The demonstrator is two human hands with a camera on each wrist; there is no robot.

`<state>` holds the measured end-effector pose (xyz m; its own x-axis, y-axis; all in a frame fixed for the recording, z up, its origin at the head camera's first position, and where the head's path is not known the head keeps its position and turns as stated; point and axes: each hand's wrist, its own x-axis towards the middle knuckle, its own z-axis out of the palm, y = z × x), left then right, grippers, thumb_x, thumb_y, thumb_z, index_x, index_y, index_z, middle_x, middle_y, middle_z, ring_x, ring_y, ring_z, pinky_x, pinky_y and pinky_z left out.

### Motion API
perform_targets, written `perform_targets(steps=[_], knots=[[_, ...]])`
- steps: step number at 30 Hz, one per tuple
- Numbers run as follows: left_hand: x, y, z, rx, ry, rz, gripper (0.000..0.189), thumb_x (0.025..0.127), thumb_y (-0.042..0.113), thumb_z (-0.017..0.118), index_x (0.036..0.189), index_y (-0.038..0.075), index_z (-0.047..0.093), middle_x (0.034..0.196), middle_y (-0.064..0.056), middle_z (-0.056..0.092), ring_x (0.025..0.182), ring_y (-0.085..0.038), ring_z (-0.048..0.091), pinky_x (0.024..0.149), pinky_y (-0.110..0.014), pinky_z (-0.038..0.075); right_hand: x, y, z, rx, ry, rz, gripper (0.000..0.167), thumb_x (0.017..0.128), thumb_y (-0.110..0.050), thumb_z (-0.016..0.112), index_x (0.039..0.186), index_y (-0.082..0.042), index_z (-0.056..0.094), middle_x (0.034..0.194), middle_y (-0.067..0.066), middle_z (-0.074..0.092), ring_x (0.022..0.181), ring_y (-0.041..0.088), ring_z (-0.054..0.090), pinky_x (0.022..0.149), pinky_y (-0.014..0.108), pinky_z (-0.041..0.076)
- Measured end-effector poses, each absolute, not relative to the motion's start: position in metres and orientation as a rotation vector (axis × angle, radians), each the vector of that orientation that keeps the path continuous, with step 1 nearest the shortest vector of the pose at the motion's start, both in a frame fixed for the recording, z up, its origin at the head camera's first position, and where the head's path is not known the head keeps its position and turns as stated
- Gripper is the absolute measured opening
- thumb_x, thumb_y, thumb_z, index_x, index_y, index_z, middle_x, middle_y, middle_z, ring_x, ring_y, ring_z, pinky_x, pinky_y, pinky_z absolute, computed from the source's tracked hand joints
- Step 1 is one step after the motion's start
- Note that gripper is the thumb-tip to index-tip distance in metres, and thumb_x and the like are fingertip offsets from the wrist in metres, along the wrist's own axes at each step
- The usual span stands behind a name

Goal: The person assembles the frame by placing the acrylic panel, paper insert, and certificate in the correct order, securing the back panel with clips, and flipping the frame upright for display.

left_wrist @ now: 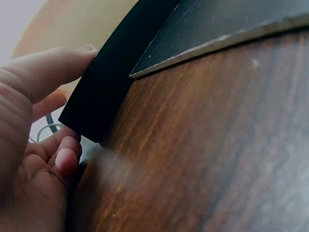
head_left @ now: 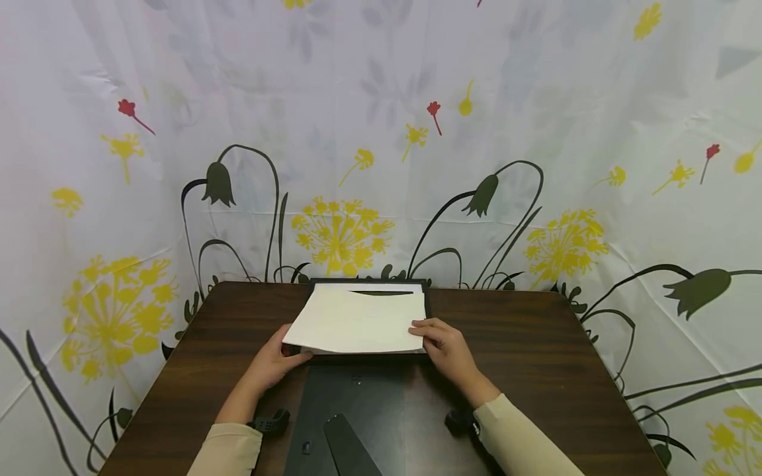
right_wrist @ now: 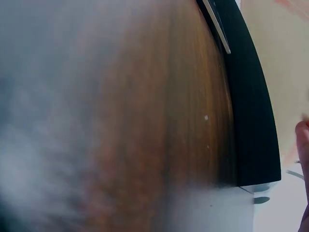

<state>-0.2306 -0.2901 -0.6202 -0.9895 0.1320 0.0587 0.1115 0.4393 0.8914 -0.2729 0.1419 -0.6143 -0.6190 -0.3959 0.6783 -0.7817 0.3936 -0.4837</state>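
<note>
A cream sheet of paper (head_left: 357, 320), slightly curved, lies over a black picture frame (head_left: 369, 359) at the far side of the table. At the frame's near left corner, my left hand (head_left: 270, 363) grips the frame. The left wrist view has its thumb on the black rim (left_wrist: 104, 77) and other fingers curled by its outer side. My right hand (head_left: 443, 347) holds the right edge of the sheet with its fingertips over the paper; its thumb is hidden. Only a fingertip (right_wrist: 302, 133) of it shows in the right wrist view.
In front of the frame, a dark backing board (head_left: 315, 416) with a stand leg (head_left: 352, 449) lies on the brown wooden table (head_left: 506, 357). A white flowered curtain (head_left: 381, 132) hangs behind the table. Wrist-worn devices sit on both wrists.
</note>
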Motion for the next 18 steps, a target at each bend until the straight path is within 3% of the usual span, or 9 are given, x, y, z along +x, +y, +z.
perform_targets(steps=[3, 7, 10, 12, 15, 18], knots=[[-0.2301, -0.2902, -0.6201, 0.256, 2.629, 1.664, 0.067, 0.097, 0.014, 0.084, 0.155, 0.004, 0.051, 0.133, -0.022, 0.059, 0.102, -0.013, 0.058, 0.083, -0.023, 0.052, -0.2764, 0.1433, -0.6163, 0.991, -2.262, 1.107, 0.037, 0.096, 0.014, 0.070, 0.121, -0.009, 0.083, 0.129, 0.009, 0.079, 0.121, 0.028, 0.076, 0.072, 0.018, 0.047], [-0.2309, -0.2903, -0.6181, 0.232, 2.673, 1.610, 0.055, 0.097, 0.016, 0.084, 0.145, 0.005, 0.060, 0.111, -0.015, 0.053, 0.084, -0.017, 0.047, 0.072, -0.026, 0.043, -0.2788, 0.1434, -0.6160, 0.919, -2.364, 1.066, 0.035, 0.098, 0.010, 0.073, 0.123, -0.011, 0.083, 0.132, 0.006, 0.079, 0.125, 0.025, 0.075, 0.086, 0.032, 0.062], [-0.2317, -0.2904, -0.6181, 0.232, 2.703, 1.583, 0.050, 0.095, 0.014, 0.086, 0.139, 0.004, 0.064, 0.105, -0.013, 0.050, 0.083, -0.018, 0.044, 0.071, -0.027, 0.041, -0.2797, 0.1434, -0.6153, 0.850, -2.426, 1.084, 0.031, 0.100, 0.010, 0.070, 0.121, -0.010, 0.081, 0.133, 0.005, 0.078, 0.128, 0.023, 0.074, 0.098, 0.039, 0.063], [-0.2317, -0.2906, -0.6189, 0.234, 2.717, 1.566, 0.048, 0.094, 0.014, 0.087, 0.135, 0.005, 0.066, 0.103, -0.012, 0.049, 0.083, -0.017, 0.043, 0.071, -0.027, 0.040, -0.2798, 0.1437, -0.6151, 0.813, -2.456, 1.091, 0.029, 0.101, 0.010, 0.067, 0.118, -0.010, 0.079, 0.134, 0.006, 0.078, 0.128, 0.023, 0.074, 0.097, 0.037, 0.063], [-0.2318, -0.2908, -0.6203, 0.226, 2.734, 1.530, 0.048, 0.092, 0.014, 0.089, 0.133, 0.006, 0.068, 0.101, -0.011, 0.049, 0.084, -0.018, 0.043, 0.072, -0.027, 0.040, -0.2808, 0.1450, -0.6154, 0.793, -2.472, 1.072, 0.029, 0.100, 0.012, 0.068, 0.112, -0.011, 0.080, 0.134, 0.007, 0.077, 0.123, 0.023, 0.075, 0.085, 0.030, 0.061], [-0.2317, -0.2906, -0.6206, 0.220, 2.737, 1.499, 0.051, 0.090, 0.020, 0.092, 0.133, 0.007, 0.067, 0.101, -0.011, 0.049, 0.087, -0.020, 0.044, 0.074, -0.028, 0.039, -0.2825, 0.1459, -0.6157, 0.793, -2.456, 0.983, 0.032, 0.095, 0.013, 0.073, 0.110, -0.013, 0.084, 0.122, 0.008, 0.074, 0.110, 0.024, 0.071, 0.082, 0.029, 0.056]])
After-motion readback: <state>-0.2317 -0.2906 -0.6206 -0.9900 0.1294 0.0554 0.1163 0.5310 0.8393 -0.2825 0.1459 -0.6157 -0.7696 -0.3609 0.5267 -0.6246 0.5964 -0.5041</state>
